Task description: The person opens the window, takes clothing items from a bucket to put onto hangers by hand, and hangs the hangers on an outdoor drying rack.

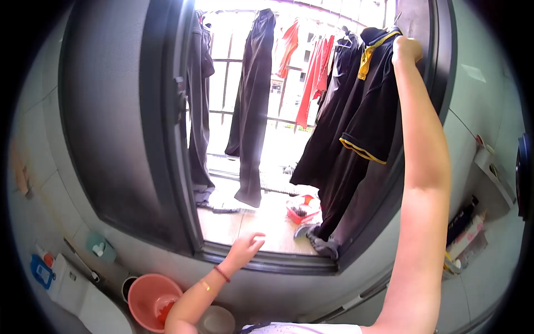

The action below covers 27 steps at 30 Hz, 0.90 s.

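Raised at the upper right, my right hand [407, 50] is closed at the collar of a black polo shirt [374, 111] with yellow trim, by its hanger hook. The shirt hangs in the window opening in front of other dark clothes [328, 128]. Low in front of the window sill, my left hand [245, 249] holds nothing, its fingers apart and slightly curled; a red bracelet is on the wrist. Dark trousers [253, 111] hang in the middle of the opening, with red garments [317, 75] farther back.
A dark window frame [267, 263] surrounds the opening, with bars behind. Below left are a pink bucket [146, 295], a toilet [92, 300] and a grey basin [217, 320]. A red basket [303, 210] and shoes [322, 242] lie beyond the sill. Shelves [495, 172] hold items at right.
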### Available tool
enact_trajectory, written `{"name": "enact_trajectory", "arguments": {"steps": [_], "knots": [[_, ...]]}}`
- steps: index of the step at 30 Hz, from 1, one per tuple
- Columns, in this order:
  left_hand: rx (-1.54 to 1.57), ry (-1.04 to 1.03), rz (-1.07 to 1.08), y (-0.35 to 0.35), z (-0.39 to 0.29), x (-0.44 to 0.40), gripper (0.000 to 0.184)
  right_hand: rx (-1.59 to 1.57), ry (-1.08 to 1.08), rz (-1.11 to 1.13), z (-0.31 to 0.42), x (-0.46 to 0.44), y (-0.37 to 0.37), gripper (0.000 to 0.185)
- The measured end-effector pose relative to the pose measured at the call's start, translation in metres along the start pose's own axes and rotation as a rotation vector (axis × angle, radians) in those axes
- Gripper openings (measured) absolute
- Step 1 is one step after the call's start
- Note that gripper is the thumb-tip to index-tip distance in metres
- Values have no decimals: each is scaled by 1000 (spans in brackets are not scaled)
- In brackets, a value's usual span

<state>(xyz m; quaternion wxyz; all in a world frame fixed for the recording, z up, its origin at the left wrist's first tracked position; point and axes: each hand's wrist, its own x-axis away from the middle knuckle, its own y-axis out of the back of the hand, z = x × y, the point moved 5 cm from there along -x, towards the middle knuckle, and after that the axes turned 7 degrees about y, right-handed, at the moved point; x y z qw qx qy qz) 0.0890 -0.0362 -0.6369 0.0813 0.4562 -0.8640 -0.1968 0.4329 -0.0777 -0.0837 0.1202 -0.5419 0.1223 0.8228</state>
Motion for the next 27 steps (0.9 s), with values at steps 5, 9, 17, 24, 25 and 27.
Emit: {"name": "enact_trajectory", "arguments": {"steps": [5, 9, 17, 24, 25, 27], "knots": [[-237, -271, -209, -15, 64, -13, 12, -173, -149, -114, -7, 10, -54, 27], [-522, -477, -268, -25, 77, -20, 13, -4, -66, -56, -20, -2, -116, 31], [-666, -316, -194, -31, 84, -30, 31, -31, -26, -163, -84, -31, -209, 27], [-669, -250, -187, -31, 84, -28, 30, -123, 107, -283, -119, -76, -250, 23], [-671, -244, -190, -32, 86, -27, 30, -138, 72, -292, -121, -82, -252, 22], [-682, -244, -209, -35, 89, -27, 30, -166, 103, -287, -122, -96, -255, 22]]}}
